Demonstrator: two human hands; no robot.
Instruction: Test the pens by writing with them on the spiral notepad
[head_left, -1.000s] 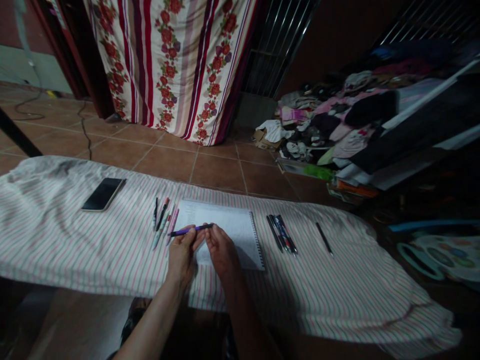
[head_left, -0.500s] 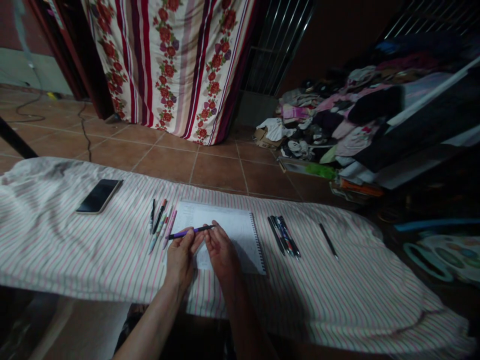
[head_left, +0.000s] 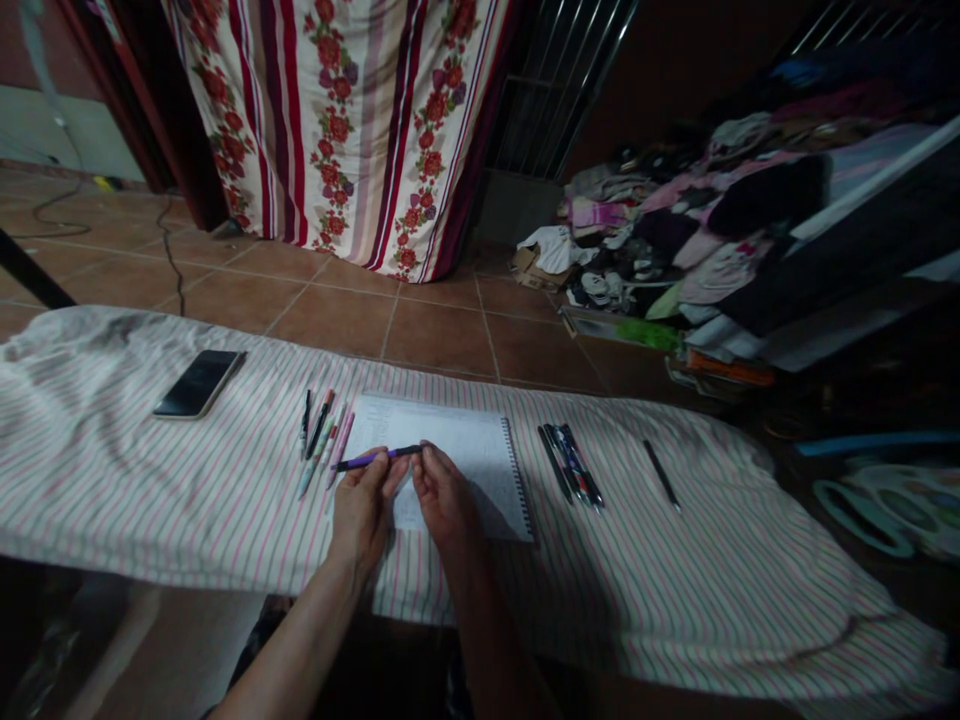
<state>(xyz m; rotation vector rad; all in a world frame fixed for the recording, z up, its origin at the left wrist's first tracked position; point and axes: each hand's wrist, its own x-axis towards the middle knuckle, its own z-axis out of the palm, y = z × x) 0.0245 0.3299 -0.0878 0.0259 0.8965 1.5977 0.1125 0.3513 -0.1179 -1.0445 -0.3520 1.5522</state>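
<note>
A purple and black pen [head_left: 367, 460] lies almost level above the spiral notebook [head_left: 472, 425]. My left hand [head_left: 361, 505] pinches the pen's middle between thumb and fingers. At the pen's black right end, my right hand [head_left: 444, 495] has its thumb and fingertips closed on it. Both hands hover over the open notebook page, which shows faint writing. Left of the notebook is a row of several pens and markers [head_left: 322, 445], some pink, some black. To its right lie several dark pens [head_left: 574, 465] side by side, and one black pen [head_left: 661, 475] by itself farther right.
A striped cloth [head_left: 247, 500] covers the long table. On its left part lies a phone [head_left: 199, 384]. Beyond the table are a tiled floor [head_left: 435, 330], a flowered curtain [head_left: 360, 130] and a heap of clothes [head_left: 675, 220]. Teal-rimmed items [head_left: 862, 515] stand at the far right.
My right fingertips have closed in on the pen's black end, which half a second ago stuck out past them. The view has shifted slightly; the left hand still holds the pen.
</note>
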